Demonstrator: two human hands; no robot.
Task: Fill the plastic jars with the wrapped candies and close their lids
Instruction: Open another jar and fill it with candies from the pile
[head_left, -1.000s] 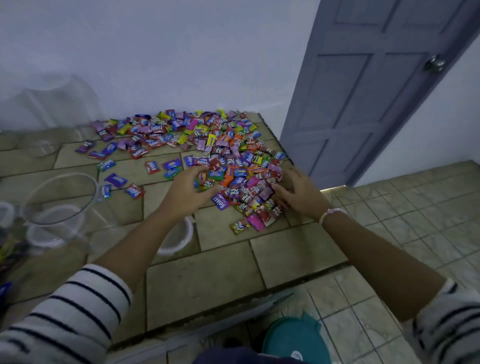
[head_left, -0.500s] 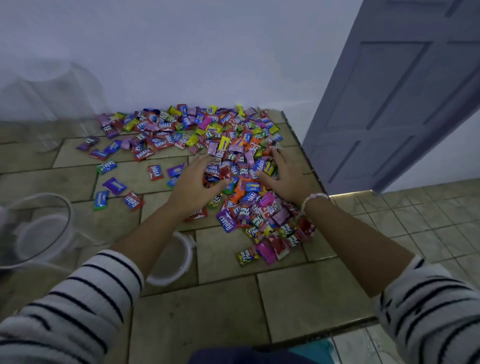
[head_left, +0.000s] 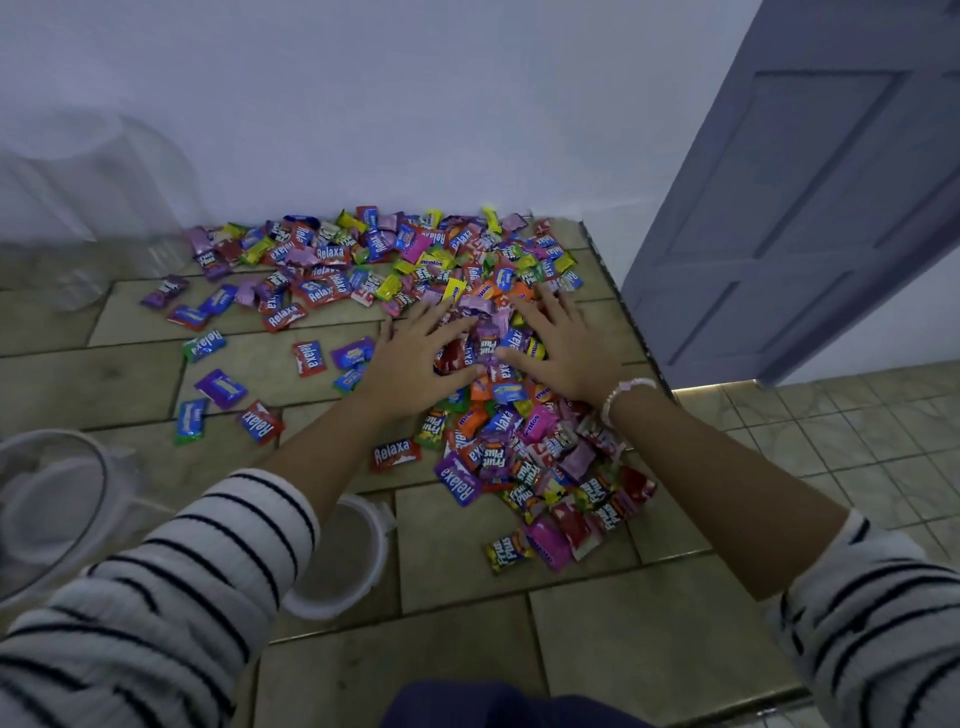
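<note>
A big spread of wrapped candies (head_left: 431, 270) in many colours covers the tiled counter (head_left: 467, 571) from the back wall towards me. My left hand (head_left: 415, 358) and my right hand (head_left: 561, 348) lie flat on the pile, fingers spread, cupping a small heap of candies (head_left: 488, 348) between them. Neither hand has anything lifted. A clear plastic jar (head_left: 47, 509) stands open at the near left. A white lid (head_left: 343, 561) lies on the counter under my left forearm.
Two more clear jars (head_left: 104, 197) stand blurred at the back left against the wall. The counter's right edge (head_left: 639, 332) drops to a tiled floor (head_left: 841, 447). A grey-blue door (head_left: 810, 197) stands open at the right.
Both hands have slid farther away from me into the pile and closer together, pushing candies into a heap between them. The camera has tilted down and nearer.
</note>
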